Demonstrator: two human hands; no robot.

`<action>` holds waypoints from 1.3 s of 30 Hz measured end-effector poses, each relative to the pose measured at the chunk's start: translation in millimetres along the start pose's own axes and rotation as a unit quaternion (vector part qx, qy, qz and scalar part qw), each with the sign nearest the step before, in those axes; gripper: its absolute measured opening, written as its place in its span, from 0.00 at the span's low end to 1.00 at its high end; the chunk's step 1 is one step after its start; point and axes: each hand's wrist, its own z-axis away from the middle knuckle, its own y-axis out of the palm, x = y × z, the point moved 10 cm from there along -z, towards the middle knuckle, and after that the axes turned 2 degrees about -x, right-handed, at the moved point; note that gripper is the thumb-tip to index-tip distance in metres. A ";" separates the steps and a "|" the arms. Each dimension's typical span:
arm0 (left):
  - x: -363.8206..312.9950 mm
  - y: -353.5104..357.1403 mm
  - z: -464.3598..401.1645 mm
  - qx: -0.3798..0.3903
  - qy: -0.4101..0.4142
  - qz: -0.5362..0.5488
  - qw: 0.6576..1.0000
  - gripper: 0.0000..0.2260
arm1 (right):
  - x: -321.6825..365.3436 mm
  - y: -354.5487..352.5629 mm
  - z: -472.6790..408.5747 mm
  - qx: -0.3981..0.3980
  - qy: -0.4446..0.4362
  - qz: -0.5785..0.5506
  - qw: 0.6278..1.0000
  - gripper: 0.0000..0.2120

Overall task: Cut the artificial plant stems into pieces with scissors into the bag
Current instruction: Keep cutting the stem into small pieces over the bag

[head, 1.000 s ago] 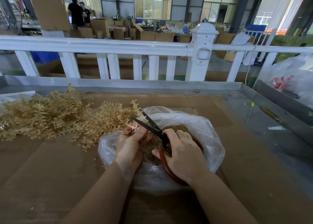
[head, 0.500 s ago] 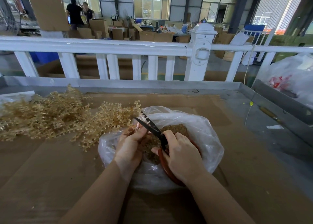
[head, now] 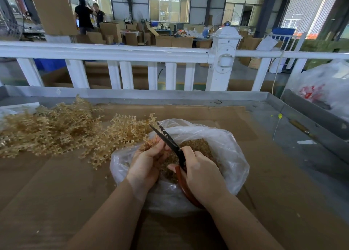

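A clear plastic bag (head: 228,151) lies open on the cardboard-covered table, holding a heap of tan cut pieces (head: 200,145). Over its left rim my left hand (head: 147,161) pinches a tan artificial plant stem (head: 151,140). My right hand (head: 202,176) grips the red handles of the scissors (head: 168,138). Their dark blades look nearly closed and point up-left past the stem. A big pile of uncut tan stems (head: 56,128) lies to the left of the bag.
The table has a grey raised rim (head: 132,94) with a white fence (head: 113,53) behind it. A white bag with red print (head: 321,91) sits at the far right. Two people stand among cardboard boxes far back left.
The scissor blades, open a second ago, have come together at the stem. Both hands stay over the bag; the view has shifted slightly.
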 end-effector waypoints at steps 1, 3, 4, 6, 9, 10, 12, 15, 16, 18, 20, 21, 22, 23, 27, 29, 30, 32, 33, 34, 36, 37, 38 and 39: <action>0.5 -0.1 -0.6 0.002 -0.001 -0.001 1.000 0.14 | 0.1 -0.5 -0.1 -0.005 0.001 -0.004 1.000 0.24; 1.4 -0.7 -2.0 0.006 -0.004 -0.002 1.000 0.14 | 0.2 -2.1 0.1 -0.018 0.004 -0.016 1.000 0.23; 1.8 -0.9 -2.3 0.007 -0.005 0.000 1.000 0.13 | 0.2 -2.7 0.2 -0.024 0.006 -0.020 0.999 0.22; 2.0 -0.6 -1.8 0.008 -0.008 0.010 1.000 0.10 | 0.3 -2.7 0.4 -0.029 0.010 -0.023 0.999 0.22; 0.5 0.5 -1.3 0.014 -0.004 0.021 1.000 0.05 | 1.7 -3.2 0.5 -0.036 0.009 -0.031 0.999 0.21; 0.4 0.9 -1.4 0.018 -0.004 0.020 1.000 0.05 | 2.3 -3.0 0.3 -0.036 0.008 -0.031 0.999 0.21; 0.5 0.5 -2.4 0.022 -0.004 0.011 1.000 0.07 | 3.3 -1.5 -0.3 -0.031 0.007 -0.025 0.999 0.22; 0.2 0.6 -3.8 0.028 -0.002 0.005 1.000 0.09 | 4.3 -0.7 -1.2 -0.025 0.001 -0.014 1.000 0.24; -0.3 1.7 -3.3 0.032 0.000 0.006 0.999 0.08 | 4.4 -0.8 -1.8 -0.023 0.000 -0.012 1.000 0.24; -1.6 4.3 -1.5 0.039 0.004 0.007 0.999 0.04 | 3.8 -0.6 -2.1 -0.020 -0.002 -0.005 1.000 0.25; -1.9 7.1 -0.4 0.050 0.002 0.003 0.999 0.05 | 2.7 -1.7 -1.6 -0.023 -0.003 -0.005 1.000 0.25; -1.6 8.0 0.0 0.054 -0.002 0.006 0.999 0.05 | 2.3 -2.4 -1.2 -0.025 -0.004 -0.006 1.000 0.24; -1.7 7.6 -0.1 0.053 -0.005 0.016 0.998 0.05 | 2.0 -2.6 -0.8 -0.025 -0.004 -0.006 1.000 0.24; -2.4 6.6 -0.5 0.047 -0.005 0.029 0.998 0.06 | 1.6 -2.6 -0.3 -0.024 -0.004 -0.005 1.000 0.24; -4.5 3.2 -1.3 0.016 0.009 0.028 0.999 0.10 | -1.1 -3.0 1.2 -0.021 -0.005 0.006 1.000 0.24; -3.9 2.9 -0.8 0.002 0.010 0.032 0.999 0.12 | -2.0 -4.3 1.7 -0.025 -0.005 0.009 1.000 0.24; -3.8 2.8 -0.7 -0.001 0.009 0.038 0.999 0.13 | -2.3 -5.0 2.1 -0.028 -0.004 0.009 1.000 0.23; -3.0 2.3 -1.1 -0.005 0.005 0.042 0.999 0.15 | -2.7 -6.7 2.8 -0.039 0.001 0.003 0.999 0.23; -2.6 1.0 -1.6 -0.010 0.004 0.040 0.999 0.16 | -2.5 -6.8 3.1 -0.043 0.006 -0.001 0.999 0.23; -2.4 -0.9 -2.5 -0.017 0.004 0.038 0.999 0.14 | -2.4 -6.1 3.3 -0.044 0.011 -0.004 0.999 0.23; -1.3 -3.2 -3.8 -0.027 0.007 0.035 0.999 0.09 | -2.6 -3.8 3.6 -0.043 0.020 -0.003 0.999 0.23; -1.0 -3.3 -4.0 -0.029 0.007 0.034 0.999 0.08 | -2.7 -3.1 3.8 -0.043 0.023 -0.003 0.999 0.22; -1.0 -3.1 -4.1 -0.031 0.007 0.031 0.999 0.09 | -2.8 -2.7 3.9 -0.045 0.025 -0.005 0.999 0.22; -1.5 -2.6 -4.0 -0.031 0.008 0.029 0.999 0.09 | -2.9 -2.6 3.8 -0.046 0.027 -0.008 0.999 0.21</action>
